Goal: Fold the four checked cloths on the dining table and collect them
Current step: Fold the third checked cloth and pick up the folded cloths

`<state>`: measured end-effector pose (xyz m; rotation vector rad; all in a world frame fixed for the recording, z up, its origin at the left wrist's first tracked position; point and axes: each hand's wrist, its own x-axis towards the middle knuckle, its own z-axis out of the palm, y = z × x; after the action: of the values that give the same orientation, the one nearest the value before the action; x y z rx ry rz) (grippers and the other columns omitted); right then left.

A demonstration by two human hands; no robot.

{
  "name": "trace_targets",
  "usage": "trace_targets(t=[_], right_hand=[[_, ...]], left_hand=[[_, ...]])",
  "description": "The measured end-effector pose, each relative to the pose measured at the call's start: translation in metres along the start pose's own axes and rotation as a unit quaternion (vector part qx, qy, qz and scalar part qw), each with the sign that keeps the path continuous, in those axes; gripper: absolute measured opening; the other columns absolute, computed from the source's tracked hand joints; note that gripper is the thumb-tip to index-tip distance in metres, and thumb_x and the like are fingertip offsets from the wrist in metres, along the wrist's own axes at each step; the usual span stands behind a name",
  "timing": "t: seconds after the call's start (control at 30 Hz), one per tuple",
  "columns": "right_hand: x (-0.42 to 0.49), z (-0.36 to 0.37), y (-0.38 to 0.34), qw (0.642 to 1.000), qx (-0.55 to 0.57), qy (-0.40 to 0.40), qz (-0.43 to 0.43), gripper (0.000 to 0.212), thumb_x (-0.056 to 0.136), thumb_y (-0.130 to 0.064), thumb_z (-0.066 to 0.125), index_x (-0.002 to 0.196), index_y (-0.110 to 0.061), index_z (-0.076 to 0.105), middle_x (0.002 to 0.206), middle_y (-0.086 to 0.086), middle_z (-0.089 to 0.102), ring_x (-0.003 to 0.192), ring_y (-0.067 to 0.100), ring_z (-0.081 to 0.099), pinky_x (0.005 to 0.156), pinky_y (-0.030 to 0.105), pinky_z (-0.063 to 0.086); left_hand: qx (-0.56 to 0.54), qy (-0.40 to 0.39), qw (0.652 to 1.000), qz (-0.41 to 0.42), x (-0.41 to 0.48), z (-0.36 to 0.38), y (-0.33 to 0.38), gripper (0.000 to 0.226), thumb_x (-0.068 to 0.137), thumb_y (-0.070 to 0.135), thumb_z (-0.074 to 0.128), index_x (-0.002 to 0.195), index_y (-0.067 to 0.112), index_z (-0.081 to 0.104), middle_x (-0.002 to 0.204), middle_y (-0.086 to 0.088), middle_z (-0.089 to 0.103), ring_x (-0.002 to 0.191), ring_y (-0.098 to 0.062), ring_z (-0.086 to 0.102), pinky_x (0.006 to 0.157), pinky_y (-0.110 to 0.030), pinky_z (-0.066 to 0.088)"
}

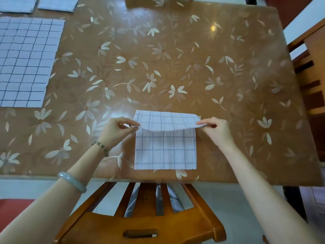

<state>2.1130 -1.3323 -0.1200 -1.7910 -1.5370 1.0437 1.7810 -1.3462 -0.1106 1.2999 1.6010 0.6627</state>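
A white checked cloth (165, 148) lies near the front edge of the dining table (193, 59), its far part lifted and curling over toward me. My left hand (117, 129) pinches the lifted flap's left corner. My right hand (214, 128) pinches its right corner. A second checked cloth (26, 62) lies spread flat at the table's left side. Two more cloths, one (16, 4) beside the other (59, 3), lie at the far left corner, cut off by the frame's top edge.
The table has a glossy brown cover with pale flowers. A wooden chair (146, 224) is pushed in just below the front edge, between my arms. Another wooden chair (309, 67) stands at the table's right side.
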Motion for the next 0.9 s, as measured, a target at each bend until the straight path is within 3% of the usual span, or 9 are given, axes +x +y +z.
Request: trace_targets(t=[0.1,0.2,0.3,0.37,0.43,0.5,0.63,0.77,0.9], right_hand=[[-0.024,0.004,0.005,0.996,0.057,-0.032,0.055,0.026,0.079,0.008,0.067,0.084,-0.017,0.073,0.079,0.007,0.066,0.056,-0.002,0.058,0.060,0.006,0.042],[-0.039,0.004,0.008,0.988,0.070,-0.067,0.124,0.020,0.082,0.007,0.063,0.090,-0.008,0.074,0.088,0.000,0.068,0.067,-0.009,0.063,0.059,0.004,0.045],[-0.047,0.008,0.014,0.975,0.084,-0.108,0.174,0.023,0.087,0.000,0.055,0.092,-0.010,0.075,0.098,-0.001,0.069,0.087,0.004,0.066,0.065,0.011,0.051],[-0.051,0.011,0.015,0.963,0.127,-0.115,0.209,0.021,0.088,-0.005,0.054,0.088,-0.008,0.075,0.099,0.004,0.069,0.097,0.016,0.064,0.073,0.024,0.057],[-0.054,0.016,0.015,0.958,0.138,-0.103,0.228,0.015,0.086,-0.009,0.061,0.083,-0.004,0.075,0.094,0.007,0.072,0.094,0.019,0.065,0.075,0.032,0.058],[-0.058,0.021,0.017,0.966,0.091,-0.096,0.220,0.009,0.085,-0.011,0.067,0.083,-0.006,0.074,0.088,0.004,0.072,0.088,0.018,0.067,0.073,0.032,0.059],[-0.066,0.032,0.025,0.976,-0.024,-0.091,0.198,0.008,0.081,-0.013,0.071,0.079,-0.021,0.072,0.080,-0.007,0.067,0.077,0.007,0.062,0.069,0.024,0.052],[-0.073,0.040,0.031,0.975,-0.057,-0.101,0.188,0.013,0.081,-0.010,0.068,0.080,-0.023,0.069,0.067,0.000,0.056,0.059,0.013,0.049,0.054,0.024,0.040],[-0.076,0.045,0.033,0.975,-0.088,-0.105,0.176,0.016,0.083,-0.013,0.066,0.080,-0.028,0.067,0.074,0.005,0.062,0.062,0.015,0.052,0.054,0.025,0.044]], left_hand=[[0.011,-0.030,0.999,-0.037,-0.019,0.008,-0.012,0.012,0.078,0.009,0.076,0.084,0.019,0.076,0.089,0.007,0.074,0.075,-0.004,0.069,0.071,-0.014,0.052],[0.016,-0.060,0.996,-0.066,-0.030,0.013,-0.024,0.013,0.076,0.024,0.078,0.089,0.023,0.076,0.090,0.009,0.074,0.084,-0.001,0.067,0.080,-0.017,0.050],[-0.043,-0.073,0.990,-0.111,-0.039,0.013,-0.032,0.028,0.084,0.046,0.065,0.091,0.022,0.077,0.091,0.005,0.075,0.084,-0.009,0.069,0.082,-0.024,0.051],[-0.055,-0.055,0.988,-0.134,-0.041,0.017,-0.037,0.024,0.089,0.038,0.063,0.085,0.019,0.078,0.084,0.003,0.075,0.081,-0.012,0.069,0.078,-0.023,0.052],[-0.027,-0.043,0.989,-0.136,-0.043,0.021,-0.041,0.008,0.085,0.022,0.069,0.082,0.019,0.077,0.080,0.003,0.074,0.080,-0.012,0.069,0.074,-0.019,0.054],[-0.006,-0.042,0.992,-0.123,-0.044,0.025,-0.044,0.009,0.081,0.010,0.072,0.082,0.019,0.075,0.083,0.002,0.074,0.081,-0.011,0.070,0.072,-0.016,0.054],[0.010,-0.045,0.991,-0.126,-0.048,0.027,-0.052,0.010,0.078,0.008,0.075,0.082,0.016,0.070,0.078,-0.015,0.070,0.069,-0.018,0.069,0.066,-0.019,0.055],[0.061,-0.054,0.991,-0.106,-0.049,0.029,-0.061,0.016,0.076,0.011,0.077,0.078,0.026,0.071,0.084,-0.004,0.070,0.080,-0.011,0.066,0.071,-0.017,0.051],[0.096,-0.061,0.988,-0.106,-0.050,0.033,-0.067,0.012,0.080,0.017,0.074,0.079,0.029,0.072,0.086,0.009,0.072,0.083,-0.003,0.065,0.071,-0.011,0.045]])
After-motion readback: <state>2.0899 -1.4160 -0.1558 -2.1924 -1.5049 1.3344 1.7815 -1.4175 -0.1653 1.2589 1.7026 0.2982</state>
